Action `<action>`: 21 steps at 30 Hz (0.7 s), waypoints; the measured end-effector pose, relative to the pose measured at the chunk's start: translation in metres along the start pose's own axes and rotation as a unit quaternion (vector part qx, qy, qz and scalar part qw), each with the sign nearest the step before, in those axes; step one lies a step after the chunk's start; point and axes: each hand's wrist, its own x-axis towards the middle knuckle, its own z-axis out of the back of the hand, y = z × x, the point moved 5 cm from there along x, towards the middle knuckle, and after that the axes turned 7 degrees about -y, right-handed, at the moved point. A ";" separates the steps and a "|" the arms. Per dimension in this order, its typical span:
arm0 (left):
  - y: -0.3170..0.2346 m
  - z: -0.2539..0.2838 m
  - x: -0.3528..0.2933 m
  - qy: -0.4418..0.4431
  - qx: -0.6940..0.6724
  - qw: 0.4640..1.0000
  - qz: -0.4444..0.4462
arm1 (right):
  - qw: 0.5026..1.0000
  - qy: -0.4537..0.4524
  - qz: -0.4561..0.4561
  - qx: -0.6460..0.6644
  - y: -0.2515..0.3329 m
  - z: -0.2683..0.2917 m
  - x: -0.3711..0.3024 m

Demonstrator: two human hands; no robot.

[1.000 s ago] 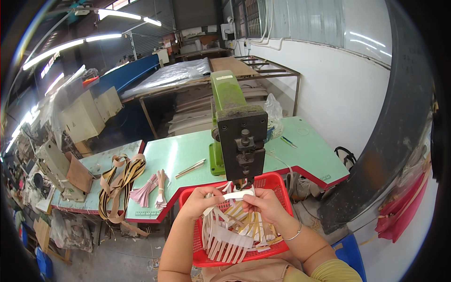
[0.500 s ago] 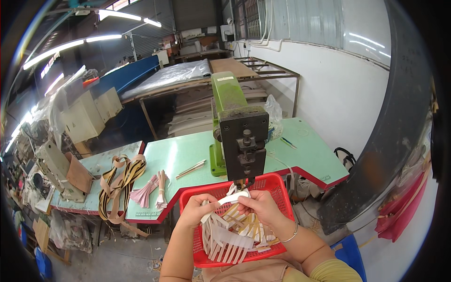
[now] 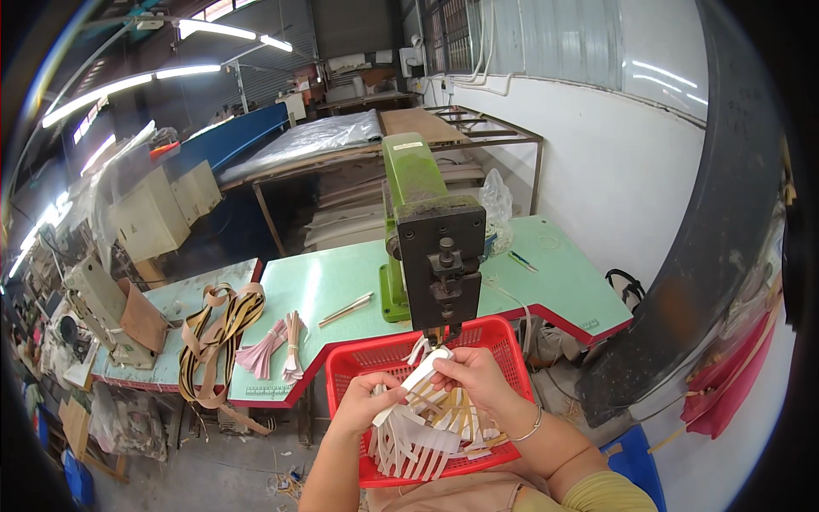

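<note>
A white strip stretches between my hands, just below the working end of a green and black machine. My right hand pinches its upper end close under the machine's tip. The strip's lower end is gripped by my left hand, its fingers curled around it. Narrow white bands fan down from near my left hand. Beneath both hands sits a red plastic basket holding several white and tan strips.
The machine stands on a green table with a red edge. On its left lie a pink and white bundle of strips, thin sticks and striped webbing. A pen-like tool and clear plastic bag are on the right.
The strip has turned steeper and looks straighter, running from lower left to upper right. My left hand has moved slightly right and down; my right hand stays close to the machine's tip.
</note>
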 end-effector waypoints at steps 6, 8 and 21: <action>0.009 -0.012 -0.007 0.031 -0.006 0.998 0.055 | 0.999 0.012 0.023 -0.023 0.003 0.002 0.002; 0.011 -0.015 -0.008 0.037 -0.001 0.997 0.066 | 0.999 0.012 0.025 -0.025 0.001 0.004 0.002; 0.021 -0.010 0.016 0.048 -0.228 0.964 0.127 | 0.998 -0.023 -0.011 0.065 -0.008 0.010 -0.002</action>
